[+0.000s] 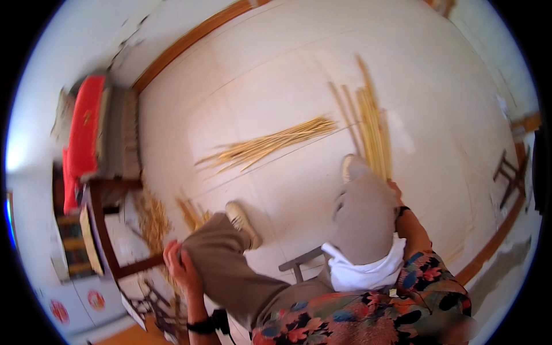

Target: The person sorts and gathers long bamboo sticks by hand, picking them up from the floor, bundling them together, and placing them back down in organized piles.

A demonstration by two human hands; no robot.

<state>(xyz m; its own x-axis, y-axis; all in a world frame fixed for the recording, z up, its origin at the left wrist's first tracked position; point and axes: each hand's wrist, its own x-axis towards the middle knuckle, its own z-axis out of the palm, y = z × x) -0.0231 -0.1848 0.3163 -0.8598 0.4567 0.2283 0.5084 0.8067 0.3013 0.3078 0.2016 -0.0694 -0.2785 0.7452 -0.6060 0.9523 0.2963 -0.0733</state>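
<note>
My left hand rests against the side of my left knee, its fingers curled. A small dark patch shows between thumb and fingers, too blurred to name. My right hand is mostly hidden behind my right knee. It meets the near end of a bundle of yellow, straw-like stalks lying lengthwise on the floor beside my right foot; whether it grips them cannot be seen. Ahead of me, a second bundle of thinner stalks lies crosswise on the tiles. A white cloth covers my right thigh.
Left of me stands a dark wooden frame with a red cloth near its far end. Loose straw and short stalks lie by it. A wooden seat shows beneath me; a small dark stool is at far right.
</note>
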